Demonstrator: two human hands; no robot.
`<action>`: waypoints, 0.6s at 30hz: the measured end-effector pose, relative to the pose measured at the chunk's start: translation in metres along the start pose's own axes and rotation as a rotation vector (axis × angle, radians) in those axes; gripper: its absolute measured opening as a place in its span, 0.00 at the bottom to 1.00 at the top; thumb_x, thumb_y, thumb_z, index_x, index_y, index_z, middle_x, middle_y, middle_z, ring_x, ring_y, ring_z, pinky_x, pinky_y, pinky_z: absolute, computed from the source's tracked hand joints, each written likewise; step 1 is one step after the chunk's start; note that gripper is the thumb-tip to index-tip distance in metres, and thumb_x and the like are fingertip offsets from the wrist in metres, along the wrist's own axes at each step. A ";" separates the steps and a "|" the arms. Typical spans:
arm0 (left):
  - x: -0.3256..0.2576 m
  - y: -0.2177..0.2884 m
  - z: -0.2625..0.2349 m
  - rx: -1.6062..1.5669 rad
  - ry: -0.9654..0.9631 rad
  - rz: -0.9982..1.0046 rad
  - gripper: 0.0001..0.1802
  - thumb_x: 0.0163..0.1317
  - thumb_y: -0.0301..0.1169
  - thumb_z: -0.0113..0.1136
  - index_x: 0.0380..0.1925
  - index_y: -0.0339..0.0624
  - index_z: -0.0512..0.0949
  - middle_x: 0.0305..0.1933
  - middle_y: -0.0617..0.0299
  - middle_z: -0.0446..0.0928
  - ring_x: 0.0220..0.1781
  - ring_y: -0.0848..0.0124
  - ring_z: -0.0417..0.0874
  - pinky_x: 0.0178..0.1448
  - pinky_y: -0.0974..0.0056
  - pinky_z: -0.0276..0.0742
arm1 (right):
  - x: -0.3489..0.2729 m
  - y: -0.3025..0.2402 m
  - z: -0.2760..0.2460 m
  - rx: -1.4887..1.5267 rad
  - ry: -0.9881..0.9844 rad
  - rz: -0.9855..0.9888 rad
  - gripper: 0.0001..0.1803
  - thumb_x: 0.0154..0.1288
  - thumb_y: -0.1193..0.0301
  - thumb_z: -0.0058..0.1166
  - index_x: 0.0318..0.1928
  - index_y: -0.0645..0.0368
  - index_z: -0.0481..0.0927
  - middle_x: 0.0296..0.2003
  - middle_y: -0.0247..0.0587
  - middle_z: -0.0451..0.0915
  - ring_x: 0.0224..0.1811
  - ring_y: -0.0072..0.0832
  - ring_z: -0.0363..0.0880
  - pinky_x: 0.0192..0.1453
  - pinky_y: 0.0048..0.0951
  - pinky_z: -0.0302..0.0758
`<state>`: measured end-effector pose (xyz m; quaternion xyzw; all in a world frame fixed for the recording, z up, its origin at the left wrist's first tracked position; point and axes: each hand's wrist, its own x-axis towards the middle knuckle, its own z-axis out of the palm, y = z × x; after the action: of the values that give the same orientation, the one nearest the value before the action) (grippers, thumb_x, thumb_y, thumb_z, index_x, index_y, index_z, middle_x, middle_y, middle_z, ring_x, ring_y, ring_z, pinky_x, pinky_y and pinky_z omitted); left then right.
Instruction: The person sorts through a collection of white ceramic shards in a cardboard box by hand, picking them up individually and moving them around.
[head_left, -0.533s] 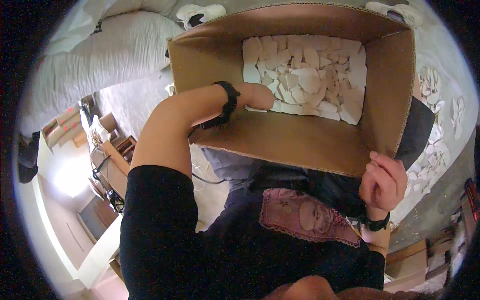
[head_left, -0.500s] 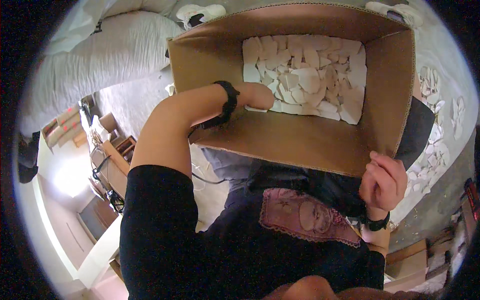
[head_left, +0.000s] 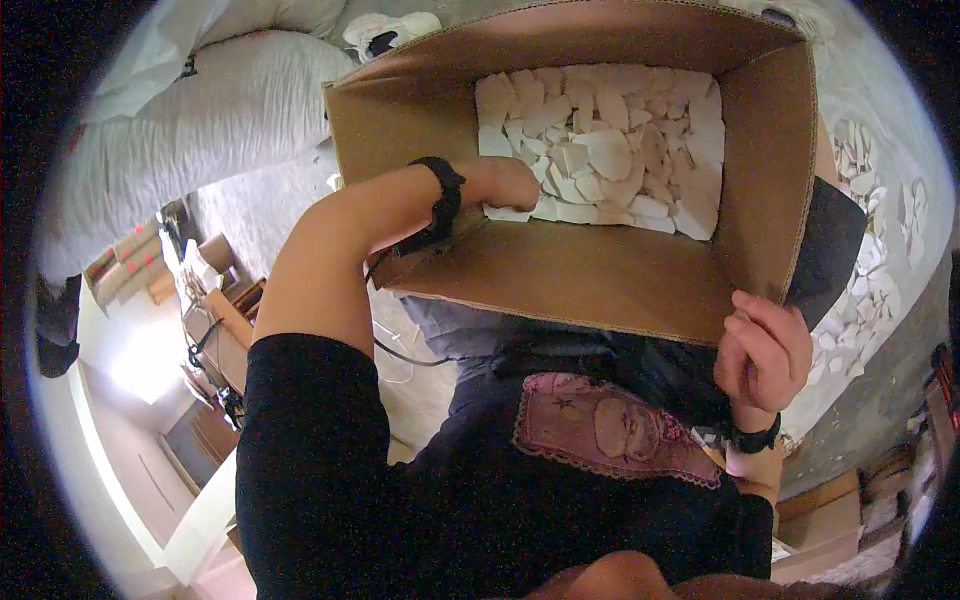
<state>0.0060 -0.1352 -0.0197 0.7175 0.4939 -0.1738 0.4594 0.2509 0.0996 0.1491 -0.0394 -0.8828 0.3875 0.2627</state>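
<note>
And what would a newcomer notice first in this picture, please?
A large open cardboard box dominates the upper middle, pale flat pieces covering its bottom. The left hand is inside at their left edge; the right hand is at the box's near right corner. More pale pieces lie on whitish sheeting, far right.

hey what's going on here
A person has their left hand down in an open cardboard box, at the flat white pieces covering its bottom; whether it grips one is hidden. Their right hand is at the box's near right corner. More white pieces lie outside, to the right.
</note>
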 end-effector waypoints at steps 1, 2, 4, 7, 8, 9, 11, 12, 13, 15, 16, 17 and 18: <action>-0.001 0.000 0.000 0.082 0.016 0.023 0.06 0.33 0.27 0.55 0.16 0.40 0.77 0.23 0.50 0.75 0.26 0.55 0.77 0.28 0.54 0.70 | 0.001 0.000 0.000 -0.002 -0.003 -0.003 0.19 0.30 0.79 0.59 0.31 0.52 0.77 0.31 0.41 0.78 0.21 0.31 0.74 0.20 0.25 0.66; -0.001 -0.001 0.001 0.101 0.006 0.037 0.06 0.33 0.28 0.54 0.16 0.41 0.77 0.23 0.50 0.75 0.26 0.54 0.77 0.28 0.54 0.70 | 0.000 0.001 -0.001 0.005 -0.015 0.000 0.19 0.30 0.79 0.58 0.31 0.52 0.77 0.31 0.40 0.78 0.21 0.31 0.74 0.20 0.25 0.66; -0.002 0.002 -0.012 0.145 -0.010 0.072 0.07 0.33 0.29 0.54 0.17 0.41 0.77 0.23 0.50 0.75 0.26 0.54 0.77 0.28 0.55 0.70 | -0.001 0.002 -0.003 0.006 -0.037 0.008 0.19 0.30 0.79 0.58 0.31 0.51 0.77 0.31 0.40 0.78 0.21 0.30 0.74 0.20 0.25 0.66; 0.003 -0.001 -0.003 -0.049 -0.029 -0.067 0.07 0.33 0.29 0.54 0.16 0.40 0.77 0.22 0.50 0.75 0.24 0.54 0.76 0.27 0.55 0.69 | -0.002 0.000 -0.001 0.004 -0.016 0.018 0.18 0.31 0.79 0.59 0.31 0.51 0.77 0.31 0.40 0.78 0.21 0.30 0.75 0.20 0.25 0.66; 0.005 -0.002 -0.001 -0.067 -0.058 -0.050 0.06 0.33 0.29 0.54 0.15 0.39 0.77 0.22 0.50 0.75 0.24 0.54 0.76 0.26 0.55 0.69 | -0.001 0.000 0.000 0.004 -0.012 0.018 0.18 0.31 0.78 0.59 0.31 0.51 0.77 0.31 0.40 0.78 0.21 0.30 0.75 0.20 0.25 0.66; 0.008 -0.003 -0.002 -0.085 -0.089 -0.033 0.06 0.34 0.28 0.54 0.15 0.39 0.77 0.21 0.49 0.75 0.23 0.55 0.76 0.26 0.55 0.69 | -0.001 0.000 0.000 0.004 -0.008 0.020 0.18 0.32 0.78 0.59 0.31 0.51 0.77 0.31 0.40 0.78 0.21 0.30 0.75 0.20 0.25 0.66; 0.012 -0.002 0.002 -0.099 -0.126 -0.026 0.06 0.34 0.28 0.54 0.14 0.38 0.76 0.21 0.49 0.75 0.22 0.55 0.75 0.25 0.55 0.68 | -0.001 0.001 0.000 0.005 -0.007 0.018 0.17 0.33 0.78 0.59 0.31 0.51 0.77 0.31 0.39 0.78 0.21 0.30 0.75 0.19 0.24 0.66; 0.014 0.000 0.009 -0.093 -0.133 -0.039 0.05 0.34 0.27 0.54 0.14 0.38 0.76 0.21 0.49 0.75 0.22 0.55 0.75 0.24 0.55 0.67 | -0.001 0.001 0.000 0.006 -0.010 0.014 0.17 0.33 0.78 0.59 0.31 0.51 0.77 0.30 0.39 0.78 0.21 0.30 0.75 0.19 0.24 0.66; 0.016 -0.001 0.014 -0.087 -0.140 -0.052 0.05 0.34 0.27 0.53 0.14 0.37 0.76 0.21 0.49 0.75 0.21 0.55 0.75 0.24 0.54 0.67 | -0.001 0.001 -0.001 0.007 -0.012 0.010 0.17 0.33 0.78 0.59 0.31 0.51 0.77 0.30 0.39 0.78 0.21 0.29 0.75 0.19 0.23 0.66; 0.016 0.000 0.014 -0.036 -0.099 0.005 0.05 0.35 0.26 0.53 0.14 0.36 0.76 0.21 0.49 0.75 0.21 0.55 0.74 0.24 0.54 0.66 | 0.001 0.002 0.000 0.022 -0.008 0.004 0.16 0.35 0.77 0.59 0.31 0.52 0.77 0.29 0.39 0.78 0.20 0.28 0.75 0.19 0.23 0.65; 0.015 0.003 0.010 -0.010 -0.078 0.038 0.06 0.35 0.26 0.52 0.15 0.36 0.75 0.21 0.49 0.75 0.20 0.55 0.74 0.23 0.54 0.65 | 0.001 0.002 0.000 0.026 -0.007 0.003 0.16 0.35 0.77 0.59 0.32 0.53 0.77 0.28 0.39 0.78 0.20 0.28 0.75 0.19 0.23 0.65; 0.016 0.004 0.009 -0.079 -0.122 -0.001 0.06 0.36 0.26 0.52 0.15 0.35 0.75 0.21 0.49 0.75 0.21 0.55 0.74 0.24 0.54 0.65 | 0.000 0.002 0.000 0.045 -0.015 0.023 0.15 0.36 0.77 0.59 0.32 0.53 0.76 0.28 0.39 0.78 0.19 0.28 0.74 0.19 0.23 0.65; 0.016 0.005 0.008 -0.148 -0.167 -0.045 0.06 0.36 0.26 0.52 0.16 0.35 0.75 0.21 0.49 0.74 0.21 0.54 0.74 0.24 0.54 0.66 | 0.000 0.001 -0.001 0.066 -0.022 0.039 0.15 0.37 0.76 0.58 0.32 0.54 0.76 0.27 0.39 0.78 0.18 0.27 0.74 0.19 0.23 0.65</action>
<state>0.0189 -0.1335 -0.0321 0.6536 0.4814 -0.2062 0.5464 0.2513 0.1008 0.1486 -0.0440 -0.8714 0.4219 0.2465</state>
